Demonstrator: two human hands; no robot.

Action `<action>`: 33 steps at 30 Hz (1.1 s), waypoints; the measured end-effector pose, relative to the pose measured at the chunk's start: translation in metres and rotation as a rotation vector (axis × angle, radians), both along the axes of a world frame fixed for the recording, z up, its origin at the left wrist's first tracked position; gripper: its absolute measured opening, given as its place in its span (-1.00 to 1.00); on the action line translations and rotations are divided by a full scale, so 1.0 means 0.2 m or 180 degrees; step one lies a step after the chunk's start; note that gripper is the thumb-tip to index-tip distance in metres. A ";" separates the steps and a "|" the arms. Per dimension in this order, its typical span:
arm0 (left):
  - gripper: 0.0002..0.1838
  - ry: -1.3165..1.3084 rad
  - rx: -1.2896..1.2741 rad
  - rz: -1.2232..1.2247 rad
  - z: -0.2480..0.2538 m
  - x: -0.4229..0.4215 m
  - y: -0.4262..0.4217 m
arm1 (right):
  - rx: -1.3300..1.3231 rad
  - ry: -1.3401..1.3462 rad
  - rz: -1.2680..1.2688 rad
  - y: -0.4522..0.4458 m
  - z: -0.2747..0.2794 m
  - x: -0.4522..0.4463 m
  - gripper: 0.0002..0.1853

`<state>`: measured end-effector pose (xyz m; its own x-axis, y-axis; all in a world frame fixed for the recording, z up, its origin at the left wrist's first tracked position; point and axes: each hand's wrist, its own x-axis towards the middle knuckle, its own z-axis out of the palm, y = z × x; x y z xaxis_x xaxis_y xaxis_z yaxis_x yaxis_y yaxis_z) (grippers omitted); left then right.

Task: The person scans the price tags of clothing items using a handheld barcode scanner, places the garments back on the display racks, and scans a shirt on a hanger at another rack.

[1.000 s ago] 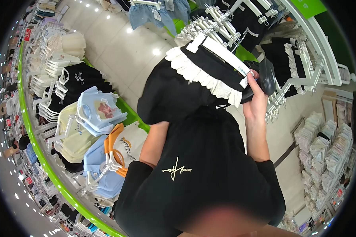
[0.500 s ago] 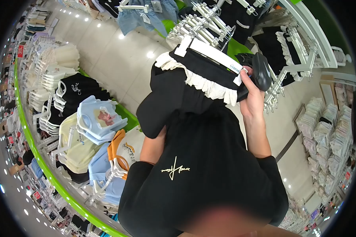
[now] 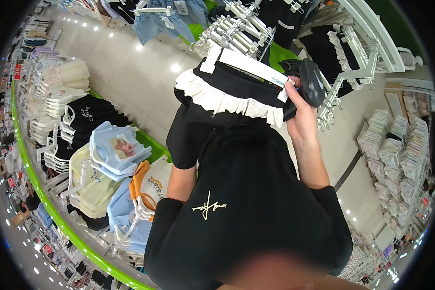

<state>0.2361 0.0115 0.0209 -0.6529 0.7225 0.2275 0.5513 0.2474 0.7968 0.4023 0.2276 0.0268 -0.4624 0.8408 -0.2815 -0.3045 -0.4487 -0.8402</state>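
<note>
My right hand point(image 3: 302, 113) is closed on the right end of a white clip hanger point(image 3: 249, 65), thumb on top and the other fingers mostly hidden. From the hanger hangs a black garment point(image 3: 183, 135) with a white ruffle point(image 3: 227, 102) below its waistband. A dark rounded device point(image 3: 311, 83) sits against the far side of this hand; how it is held cannot be made out. Only my left forearm shows, reaching up under the garment, which hides my left hand and its fingers.
Empty clip hangers point(image 3: 237, 31) crowd a rack beyond the garment. Denim shorts point(image 3: 162, 24) hang at the top. A green-edged rack point(image 3: 38, 191) with shirts point(image 3: 118, 147) curves along the left. Packaged clothes point(image 3: 391, 154) stand in rows at the right, above pale floor tiles point(image 3: 130, 72).
The hanger, garment and my right hand have shifted left and slightly down in view, the device with them. The surrounding racks have also shifted left. My right hand keeps its grip.
</note>
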 end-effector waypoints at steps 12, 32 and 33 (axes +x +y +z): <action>-0.69 0.1190 -0.0406 -0.0206 -0.13 -0.07 0.04 | 0.0163 -0.0198 -0.0204 -0.01 -0.02 -0.06 -0.78; -0.30 -0.2574 -0.0065 -0.1629 -0.84 -0.05 0.01 | 0.0608 -0.0393 0.0014 0.15 -0.03 -0.14 -0.69; -0.29 -0.2592 -0.0037 -0.1798 -0.83 -0.05 0.03 | 0.0602 -0.0438 0.0107 0.15 -0.03 -0.14 -0.68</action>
<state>0.2256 0.0170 -0.1452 -0.1656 0.9752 -0.1469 -0.1241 0.1272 0.9841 0.3739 0.2580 0.0204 -0.4591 0.8694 -0.1827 -0.1688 -0.2873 -0.9429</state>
